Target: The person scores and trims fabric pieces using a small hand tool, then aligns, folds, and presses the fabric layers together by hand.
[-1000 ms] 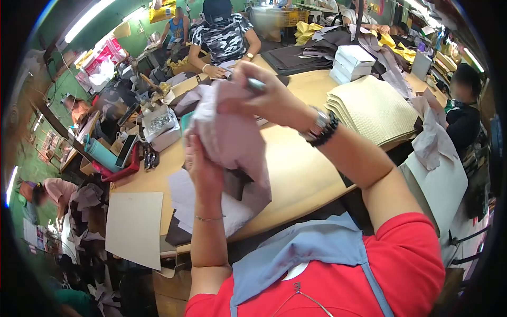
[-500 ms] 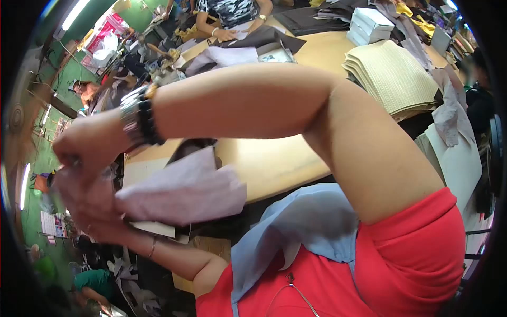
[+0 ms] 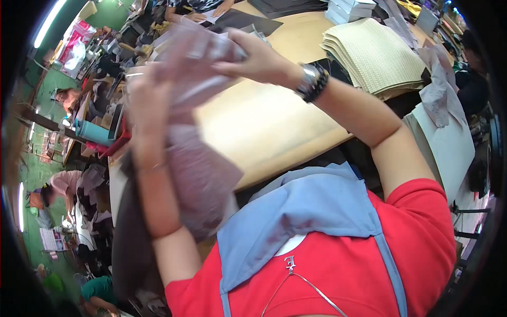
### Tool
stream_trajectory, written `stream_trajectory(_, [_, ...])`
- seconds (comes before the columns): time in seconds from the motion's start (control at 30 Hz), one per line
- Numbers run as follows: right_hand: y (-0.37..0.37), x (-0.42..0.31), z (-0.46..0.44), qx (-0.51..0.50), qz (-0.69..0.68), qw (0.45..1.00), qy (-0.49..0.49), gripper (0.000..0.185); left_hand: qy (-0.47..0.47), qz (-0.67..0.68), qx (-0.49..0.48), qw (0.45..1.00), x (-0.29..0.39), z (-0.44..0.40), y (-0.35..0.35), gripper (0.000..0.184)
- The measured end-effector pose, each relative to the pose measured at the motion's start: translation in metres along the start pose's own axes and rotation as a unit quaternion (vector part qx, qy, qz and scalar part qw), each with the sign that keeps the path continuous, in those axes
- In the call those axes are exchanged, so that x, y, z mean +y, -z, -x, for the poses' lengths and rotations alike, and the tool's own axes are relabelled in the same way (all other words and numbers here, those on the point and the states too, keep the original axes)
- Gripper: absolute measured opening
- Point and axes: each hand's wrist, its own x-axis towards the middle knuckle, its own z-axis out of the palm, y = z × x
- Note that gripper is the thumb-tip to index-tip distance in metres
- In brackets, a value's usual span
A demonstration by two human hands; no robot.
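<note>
A crumpled greyish-pink sheet of thin cloth [image 3: 198, 179] is raised in front of me and hangs down beside my left forearm. My right hand [image 3: 259, 57], with a watch and dark beads at its wrist, pinches the sheet's upper part between thumb and fingers. My left hand [image 3: 150, 92] is closed at the sheet's left side; motion smears its fingers. Behind my left forearm hangs a dark brown piece of material [image 3: 132, 232], and I cannot tell what bears it.
A pale wooden tabletop [image 3: 269, 124] lies before me. At its right are a stack of woven cream sheets [image 3: 372, 55] and white boxes [image 3: 351, 9]. A blue cylinder [image 3: 95, 132] stands left. Across the table, a person's hands [image 3: 198, 17] touch white paper.
My right hand has swung from far left to upper centre, taking the sheet's upper part along. My left hand has risen. The dark material has come into view at left.
</note>
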Motion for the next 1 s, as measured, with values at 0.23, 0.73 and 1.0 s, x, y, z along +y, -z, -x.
stream_trajectory(0.23, [0.053, 0.115, 0.143, -0.03, 0.203, 0.942, -0.265, 0.038, -0.047, 0.278, -0.147, 0.948, 0.119, 0.075, -0.196, 0.063])
stream_trajectory(0.73, [0.05, 0.14, 0.148, 0.097, 0.341, 0.925, -0.14, 0.022, -0.029, 0.208, -0.367, 0.906, 0.107, 0.113, -0.162, 0.106])
stream_trajectory(1.0, [0.003, 0.075, 0.172, -0.244, 0.206, 0.942, -0.104, 0.021, -0.007, 0.222, -0.272, 0.936, 0.108, 0.12, -0.159, 0.097])
